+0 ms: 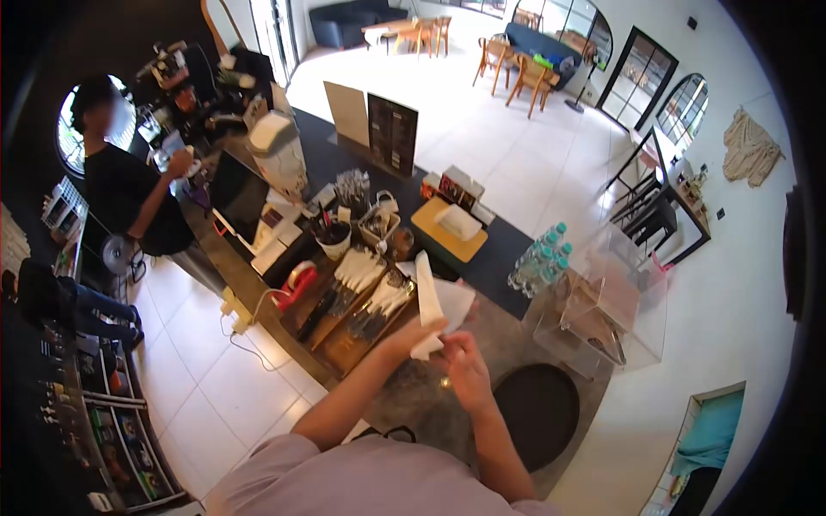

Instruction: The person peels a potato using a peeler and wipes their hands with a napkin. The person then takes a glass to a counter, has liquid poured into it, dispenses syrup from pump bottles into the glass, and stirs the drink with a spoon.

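Over the counter, my left hand [420, 334] is closed on a folded white paper napkin [428, 297], which stands up as a narrow strip. A wider white sheet [454, 308] lies behind it; I cannot tell whether both are one piece. My right hand [467, 371] pinches the napkin's lower end, with its fingers curled in. Just left of the hands sits a wooden cutlery tray [344, 354] with compartments. In it are white-wrapped bundles [360, 268] and loose dark-handled cutlery [370, 322].
A round black serving tray [538, 417] lies right of my right hand. Beyond it stands a clear acrylic case [615, 318], near several water bottles [542, 262]. A tape dispenser [299, 279] and a cup of pens [333, 236] stand left. A co-worker [129, 181] stands farther left, holding something.
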`<state>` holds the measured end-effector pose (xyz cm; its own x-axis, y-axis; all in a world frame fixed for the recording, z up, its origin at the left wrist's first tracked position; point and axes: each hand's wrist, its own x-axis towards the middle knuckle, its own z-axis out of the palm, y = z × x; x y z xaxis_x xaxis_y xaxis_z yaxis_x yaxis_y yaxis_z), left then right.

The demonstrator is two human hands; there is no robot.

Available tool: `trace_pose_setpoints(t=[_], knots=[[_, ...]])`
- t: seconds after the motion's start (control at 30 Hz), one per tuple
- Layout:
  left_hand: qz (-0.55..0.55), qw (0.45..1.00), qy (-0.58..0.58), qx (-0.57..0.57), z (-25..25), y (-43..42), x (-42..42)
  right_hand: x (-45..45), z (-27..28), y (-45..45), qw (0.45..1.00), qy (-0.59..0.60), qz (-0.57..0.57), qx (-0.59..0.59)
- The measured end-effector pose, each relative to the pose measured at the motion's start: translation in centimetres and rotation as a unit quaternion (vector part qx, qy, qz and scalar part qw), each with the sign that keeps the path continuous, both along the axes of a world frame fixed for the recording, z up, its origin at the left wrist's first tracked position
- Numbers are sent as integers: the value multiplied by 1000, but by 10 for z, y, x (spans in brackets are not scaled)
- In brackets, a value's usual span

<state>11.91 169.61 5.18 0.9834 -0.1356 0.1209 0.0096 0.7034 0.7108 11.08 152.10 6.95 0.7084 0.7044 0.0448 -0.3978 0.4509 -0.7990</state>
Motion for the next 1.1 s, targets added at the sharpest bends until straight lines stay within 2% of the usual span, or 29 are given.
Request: trace_pose_setpoints(t=[0.03, 0.07, 0.13, 0.2, 0.27, 0.3, 0.33, 0.4, 0.47, 0.53, 0.6, 0.63, 0.7, 0.73, 0.8, 0.83, 0.87, 0.93, 1.0, 1.07, 1.1], knots=[[-12, 992, 59, 110, -16, -1, -11, -15, 5, -8, 995, 86, -29, 34], [-14, 969, 119, 216, -33, -1, -21, -28, 2, -18, 996, 73, -17, 43], [-20, 965, 100, 241, -25, -22, -45, -47, -10, -34, 992, 41, -81, -91], [-29, 968, 76, 236, -3, -43, -74, -62, -16, -50, 995, 48, -48, -70], [-52, 950, 94, 293, -10, -65, -101, -78, -28, -73, 996, 66, -50, -45], [-56, 940, 83, 325, -5, -77, -115, -82, -35, -89, 992, 0, -25, -127], [-84, 942, 121, 301, -5, -90, -127, -81, -31, -98, 976, -73, 6, -207], [-43, 942, 70, 324, -29, -112, -153, -83, -29, -128, 980, -75, 44, -177], [-45, 943, 44, 327, -30, -129, -177, -88, -45, -170, 947, -76, 121, -289], [-34, 940, 21, 338, -29, -156, -207, -104, -36, -202, 971, 1, 111, -214], [31, 949, 37, 313, -18, -196, -235, -120, -25, -235, 977, 18, 158, -145], [57, 940, 28, 335, -32, -212, -242, -129, -33, -254, 976, 17, 160, -146], [80, 938, 13, 337, -32, -243, -262, -144, -53, -292, 958, 146, 242, -42], [103, 935, -2, 339, -31, -258, -271, -156, -39, -307, 958, 145, 243, -42], [133, 935, 4, 328, -26, -291, -288, -179, -8, -331, 901, 254, 346, 66], [155, 944, -12, 290, -21, -312, -297, -194, -26, -350, 957, 167, 233, -43], [175, 952, -27, 250, -19, -331, -305, -202, -26, -359, 957, 167, 233, -45], [172, 956, 18, 238, -44, -366, -316, -219, -28, -372, 979, -7, 198, -39], [189, 954, -35, 229, -56, -405, -326, -238, -46, -378, 977, -189, 85, -50], [170, 974, -95, 119, -48, -439, -336, -269, 20, -382, 934, -338, -2, -120], [155, 981, -98, 62, -36, -450, -342, -277, 19, -381, 922, -357, -33, -148]])
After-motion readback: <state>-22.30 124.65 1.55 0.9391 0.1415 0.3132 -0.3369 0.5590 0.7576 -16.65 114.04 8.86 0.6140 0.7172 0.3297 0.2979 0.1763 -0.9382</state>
